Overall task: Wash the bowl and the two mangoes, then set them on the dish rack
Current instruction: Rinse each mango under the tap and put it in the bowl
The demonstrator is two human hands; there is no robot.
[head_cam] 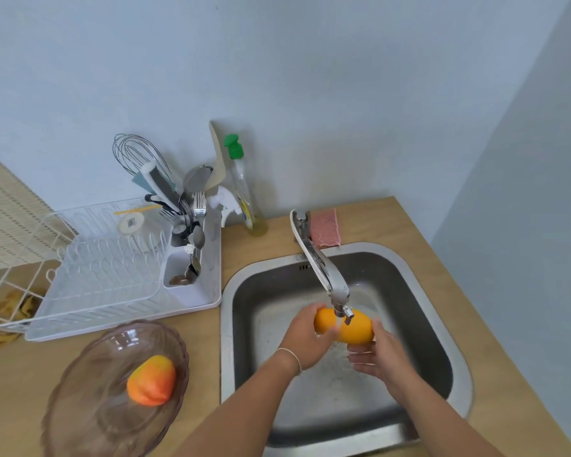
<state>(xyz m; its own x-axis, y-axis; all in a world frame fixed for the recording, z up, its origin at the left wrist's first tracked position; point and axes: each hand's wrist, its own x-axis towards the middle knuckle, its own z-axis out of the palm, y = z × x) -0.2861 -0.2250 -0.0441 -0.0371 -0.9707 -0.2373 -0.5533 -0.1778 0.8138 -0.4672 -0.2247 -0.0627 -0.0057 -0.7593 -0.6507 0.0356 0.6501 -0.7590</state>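
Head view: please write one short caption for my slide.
Both hands, left hand and right hand, rinse a mango under the tap; second mango waits in the bowl.

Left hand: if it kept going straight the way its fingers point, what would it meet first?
The left hand already touches the yellow mango it points at; beyond, probably the right hand, though depth is unclear.

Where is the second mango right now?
In the head view, it lies inside the glass bowl on the counter, lower left: the mango sits left of the sink and in front of the dish rack.
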